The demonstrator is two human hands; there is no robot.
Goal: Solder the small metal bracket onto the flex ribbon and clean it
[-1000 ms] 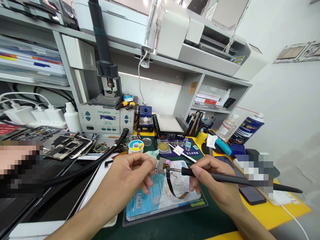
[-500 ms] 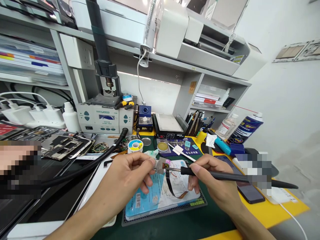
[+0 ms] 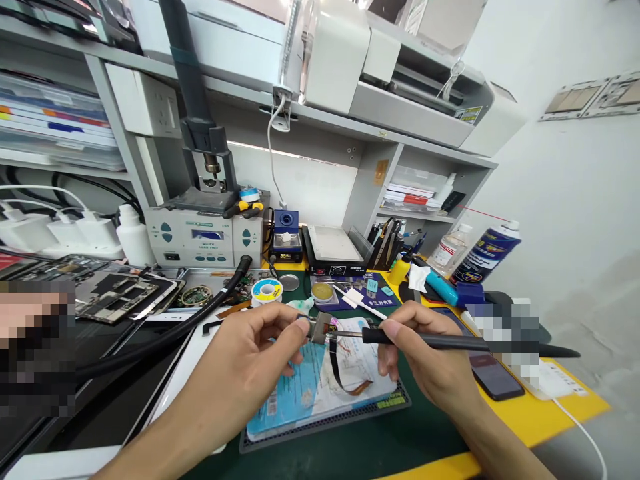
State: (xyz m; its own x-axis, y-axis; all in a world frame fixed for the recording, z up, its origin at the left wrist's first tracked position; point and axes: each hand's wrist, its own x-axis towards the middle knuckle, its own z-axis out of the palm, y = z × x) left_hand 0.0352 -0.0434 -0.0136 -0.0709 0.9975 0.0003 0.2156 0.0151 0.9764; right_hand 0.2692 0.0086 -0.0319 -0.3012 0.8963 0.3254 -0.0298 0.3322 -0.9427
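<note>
1. Two bare hands at work over bench. Small metal part (image 3: 320, 328) sits btwn them, nearer L hand, above printed blue-and-white card (image 3: 305, 390).
2. L hand (image 3: 240, 363): narrow pinch, thumb + fingertips (image 3: 300, 325) gripping the small metal part from its left side.
3. R hand (image 3: 430, 353): closed round soldering iron (image 3: 425, 341) like a pen, black handle running out past the hand to the right. Thin metal tip points left, right at the small metal part; contact can't be told from this view.
4. Black ribbon flex (image 3: 336, 365) hangs from under the small metal part, btwn hands, w/ orange end (image 3: 361, 388) lying on the card.
5. Under both hands: green bench mat (image 3: 325, 430) beneath the card.
6. Beyond L hand: solder wire spool (image 3: 267, 291), black hose (image 3: 165, 327) to its left.
7. Right of R hand: smartphone (image 3: 495, 377) on yellow mat (image 3: 530, 427).
</note>
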